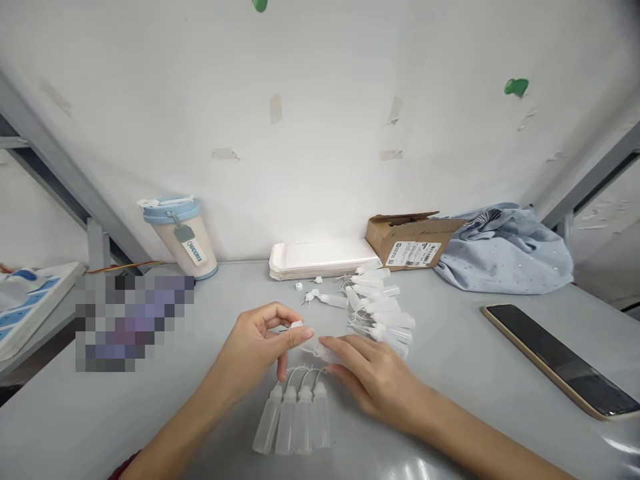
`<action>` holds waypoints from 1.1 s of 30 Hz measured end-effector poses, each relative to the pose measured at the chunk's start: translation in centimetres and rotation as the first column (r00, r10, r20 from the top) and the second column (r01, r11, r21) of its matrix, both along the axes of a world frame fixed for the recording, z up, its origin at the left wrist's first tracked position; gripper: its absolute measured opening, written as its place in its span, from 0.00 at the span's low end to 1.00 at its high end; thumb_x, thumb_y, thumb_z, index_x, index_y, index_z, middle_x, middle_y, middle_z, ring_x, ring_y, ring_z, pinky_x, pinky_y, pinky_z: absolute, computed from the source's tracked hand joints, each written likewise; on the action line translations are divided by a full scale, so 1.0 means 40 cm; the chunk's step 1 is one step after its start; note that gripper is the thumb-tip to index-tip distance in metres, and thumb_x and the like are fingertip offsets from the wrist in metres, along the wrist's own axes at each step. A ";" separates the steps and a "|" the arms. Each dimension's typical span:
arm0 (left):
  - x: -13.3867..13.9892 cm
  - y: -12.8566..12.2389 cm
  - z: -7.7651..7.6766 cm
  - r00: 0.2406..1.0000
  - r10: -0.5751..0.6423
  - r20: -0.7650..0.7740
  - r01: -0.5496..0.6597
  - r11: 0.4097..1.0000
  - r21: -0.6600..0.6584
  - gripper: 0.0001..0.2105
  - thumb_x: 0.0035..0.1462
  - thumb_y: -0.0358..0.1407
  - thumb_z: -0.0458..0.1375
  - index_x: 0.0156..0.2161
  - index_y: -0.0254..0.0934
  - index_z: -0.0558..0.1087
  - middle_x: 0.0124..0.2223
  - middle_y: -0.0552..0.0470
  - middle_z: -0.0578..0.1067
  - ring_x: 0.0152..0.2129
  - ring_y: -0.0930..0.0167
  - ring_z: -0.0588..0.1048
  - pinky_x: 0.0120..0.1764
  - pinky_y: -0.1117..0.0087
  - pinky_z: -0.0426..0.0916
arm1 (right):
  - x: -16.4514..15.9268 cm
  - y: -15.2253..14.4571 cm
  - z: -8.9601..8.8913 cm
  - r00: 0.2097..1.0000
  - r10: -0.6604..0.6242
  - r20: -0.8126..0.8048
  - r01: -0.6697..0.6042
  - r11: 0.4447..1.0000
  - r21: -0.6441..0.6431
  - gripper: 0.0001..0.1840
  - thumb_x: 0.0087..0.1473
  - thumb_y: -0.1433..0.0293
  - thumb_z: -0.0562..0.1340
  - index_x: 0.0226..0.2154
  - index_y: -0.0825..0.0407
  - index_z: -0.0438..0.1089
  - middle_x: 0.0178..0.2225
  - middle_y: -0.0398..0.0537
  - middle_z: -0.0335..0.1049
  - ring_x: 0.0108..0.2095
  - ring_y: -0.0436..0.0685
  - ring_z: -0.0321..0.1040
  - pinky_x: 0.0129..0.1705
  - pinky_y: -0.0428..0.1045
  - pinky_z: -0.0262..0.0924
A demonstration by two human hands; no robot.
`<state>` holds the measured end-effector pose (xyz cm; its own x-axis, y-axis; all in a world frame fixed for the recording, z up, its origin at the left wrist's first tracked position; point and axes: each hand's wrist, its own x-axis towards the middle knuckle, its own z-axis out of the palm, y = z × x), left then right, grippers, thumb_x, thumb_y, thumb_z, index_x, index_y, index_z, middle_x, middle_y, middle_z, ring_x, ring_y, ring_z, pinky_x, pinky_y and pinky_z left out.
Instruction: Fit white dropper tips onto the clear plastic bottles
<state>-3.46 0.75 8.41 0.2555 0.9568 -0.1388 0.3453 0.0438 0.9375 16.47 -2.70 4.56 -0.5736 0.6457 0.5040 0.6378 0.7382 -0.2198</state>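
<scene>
My left hand pinches a small white cap between thumb and fingers. Just to the right, my right hand grips a translucent squeeze bottle, whose body is mostly hidden under the fingers. Below the hands, several translucent bottles lie side by side in a row, with thin curved needle tips or cords at their tops. Behind my right hand is a loose pile of similar bottles. Two small white pieces, a cap and another, lie beyond my left hand.
Along the wall stand a cream tumbler with a blue lid, a stack of white flat packs, an open cardboard box and a bundled blue cloth. A phone lies right, a power strip far left.
</scene>
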 end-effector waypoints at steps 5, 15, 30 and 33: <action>0.007 0.001 -0.008 0.991 -0.111 0.068 0.115 0.992 -0.053 0.13 0.45 0.44 0.62 0.29 0.37 0.68 0.22 0.60 0.67 0.14 0.77 0.67 0.20 0.75 0.57 | 0.004 0.001 0.003 1.000 0.002 -0.026 -0.002 1.000 -0.015 0.16 0.59 0.73 0.51 0.50 0.55 0.57 0.32 0.52 0.70 0.30 0.56 0.68 0.27 0.47 0.61; 0.041 -0.018 -0.022 0.972 -0.131 0.197 0.160 0.977 -0.140 0.11 0.45 0.41 0.62 0.29 0.35 0.68 0.22 0.58 0.71 0.14 0.79 0.64 0.20 0.76 0.60 | 0.011 -0.005 0.003 0.977 0.006 -0.213 -0.039 0.988 -0.148 0.16 0.58 0.74 0.52 0.50 0.55 0.55 0.36 0.54 0.70 0.34 0.56 0.68 0.33 0.49 0.63; 0.054 -0.023 -0.034 0.938 -0.030 0.346 0.147 0.937 -0.316 0.13 0.42 0.40 0.65 0.27 0.34 0.68 0.20 0.57 0.72 0.14 0.78 0.67 0.19 0.76 0.60 | -0.007 -0.008 0.024 0.676 -0.263 -0.688 -0.348 0.709 -0.613 0.08 0.59 0.66 0.54 0.42 0.49 0.58 0.34 0.46 0.67 0.32 0.52 0.65 0.28 0.46 0.60; 0.062 -0.027 -0.041 0.925 0.003 0.380 0.140 0.927 -0.349 0.13 0.41 0.39 0.66 0.27 0.34 0.68 0.19 0.58 0.71 0.14 0.77 0.67 0.18 0.76 0.61 | -0.007 -0.007 0.029 0.649 -0.279 -0.708 -0.361 0.706 -0.609 0.08 0.58 0.66 0.55 0.41 0.48 0.60 0.37 0.47 0.68 0.33 0.52 0.65 0.30 0.47 0.61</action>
